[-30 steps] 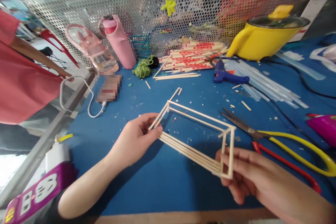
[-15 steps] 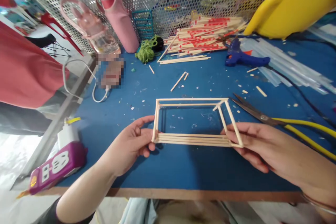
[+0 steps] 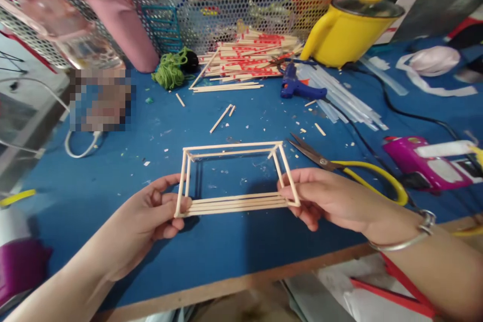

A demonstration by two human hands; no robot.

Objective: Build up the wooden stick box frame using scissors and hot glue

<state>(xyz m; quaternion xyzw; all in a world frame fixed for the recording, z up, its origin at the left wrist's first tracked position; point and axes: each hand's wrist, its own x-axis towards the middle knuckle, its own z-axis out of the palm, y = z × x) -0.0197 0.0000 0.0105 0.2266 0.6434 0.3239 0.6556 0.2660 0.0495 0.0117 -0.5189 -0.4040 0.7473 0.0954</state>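
Between my hands is a box-shaped frame of thin wooden sticks (image 3: 237,204), with several sticks laid side by side along its near side. My left hand (image 3: 151,211) pinches its near left corner, thumb on top. At the near right corner, my right hand (image 3: 320,196) grips the frame between thumb and fingers. Just beyond my right hand, scissors (image 3: 320,161) with yellow handles lie with their blades slightly apart. A few short stick pieces (image 3: 221,118) rest on the blue tabletop (image 3: 211,251) beyond the frame.
A pile of chopsticks in red-printed wrappers (image 3: 252,55) lies at the back. Near it are a blue glue gun (image 3: 302,85), clear glue sticks (image 3: 347,95), green yarn (image 3: 168,69) and a yellow pot (image 3: 350,30). A pink bottle (image 3: 116,15) stands back left; a purple power strip (image 3: 430,163) lies right.
The view has swung to the right, so things appear further left and more of the right side shows. Both hands still hold the stick frame, which is tilted slightly differently.
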